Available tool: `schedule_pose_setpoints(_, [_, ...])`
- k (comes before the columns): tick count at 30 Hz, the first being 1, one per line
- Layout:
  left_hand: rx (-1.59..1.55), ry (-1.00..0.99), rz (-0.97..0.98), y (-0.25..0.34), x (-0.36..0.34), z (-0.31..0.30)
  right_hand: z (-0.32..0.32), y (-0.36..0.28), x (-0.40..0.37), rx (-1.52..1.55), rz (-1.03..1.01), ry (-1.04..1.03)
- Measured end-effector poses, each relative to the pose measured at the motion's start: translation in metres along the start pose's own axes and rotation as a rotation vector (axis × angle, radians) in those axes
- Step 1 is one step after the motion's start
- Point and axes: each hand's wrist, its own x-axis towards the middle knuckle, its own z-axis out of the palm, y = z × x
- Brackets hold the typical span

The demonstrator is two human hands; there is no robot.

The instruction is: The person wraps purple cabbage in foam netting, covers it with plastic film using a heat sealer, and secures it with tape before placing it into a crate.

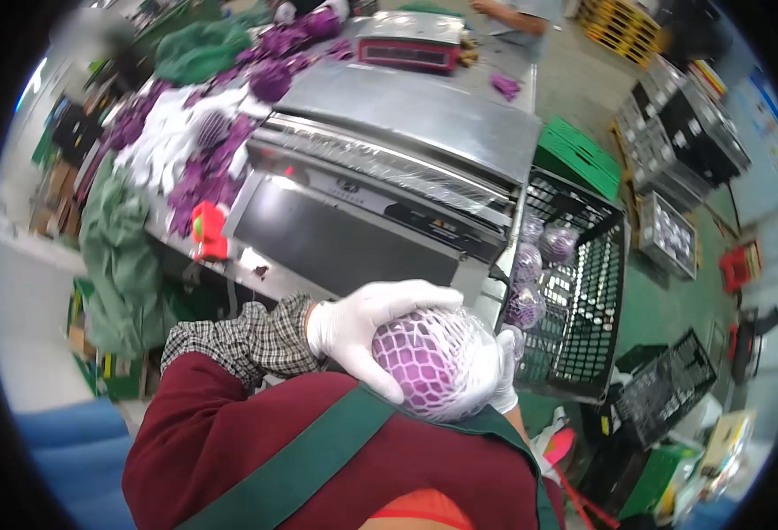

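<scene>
My left hand (pixel 367 322), in a white glove, wraps over the top and left side of a purple cabbage (pixel 433 362) that is covered in white foam netting. My right hand (pixel 506 371), also gloved, presses against the cabbage's right side, mostly hidden behind it. I hold the cabbage close to my chest, above my dark red sleeve and green apron strap. Just ahead stands a steel wrapping machine (pixel 389 177) with a roll of clear film across it.
A black plastic crate (pixel 583 291) to the right holds several wrapped purple cabbages (pixel 530 283). Loose purple cabbages and white nets (pixel 195 132) pile on the table at left. A red scale (pixel 411 44) sits behind the machine, with another person (pixel 517 18) beyond it. More crates stand at right.
</scene>
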Motion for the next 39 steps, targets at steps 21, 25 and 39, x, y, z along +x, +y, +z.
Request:
schedule_pose_setpoints(21, [-0.36,0.545,-0.545,0.043,-0.331,-0.16,0.208,0.227,0.208,-1.257,-0.553,-0.325])
schedule_pose_setpoints(25, [-0.229,0.45,-0.459,0.058,-0.366,-0.188,0.236,0.268,0.228,-1.223,-0.496,-0.229])
schedule_pose_setpoints(39, [-0.702,0.831,-0.473,0.028,-0.44,-0.202,0.216,0.282,0.345,-1.269,-0.006,0.176])
